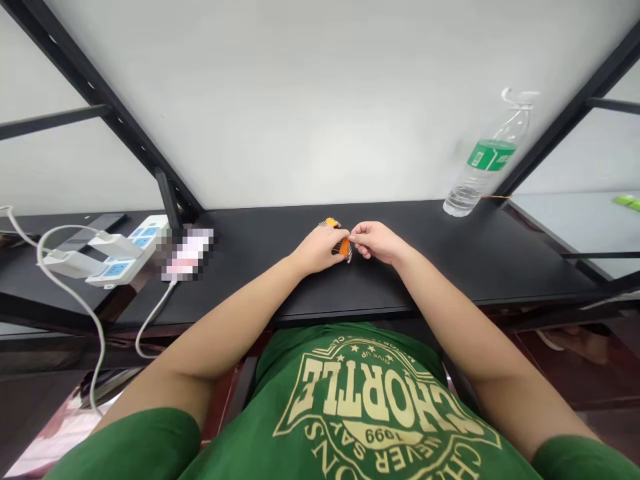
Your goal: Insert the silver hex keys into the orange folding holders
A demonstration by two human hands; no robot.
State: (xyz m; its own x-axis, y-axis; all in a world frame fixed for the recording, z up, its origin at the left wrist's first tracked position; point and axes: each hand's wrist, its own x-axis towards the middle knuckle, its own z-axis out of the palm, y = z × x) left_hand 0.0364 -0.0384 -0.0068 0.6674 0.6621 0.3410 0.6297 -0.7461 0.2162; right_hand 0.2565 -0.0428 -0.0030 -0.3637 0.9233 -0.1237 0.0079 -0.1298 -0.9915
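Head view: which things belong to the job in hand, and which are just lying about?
In the job:
- orange striped item, in the left hand
- right hand, fingertips close by it

Lying about:
- water bottle, upright
- power strip with plugs
- pixelated item, cable attached

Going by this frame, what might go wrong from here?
The left hand hides much of the small orange item, so a slip could go unnoticed. Also, the charging cable droops over the table's front edge near the left forearm, which might snag it.
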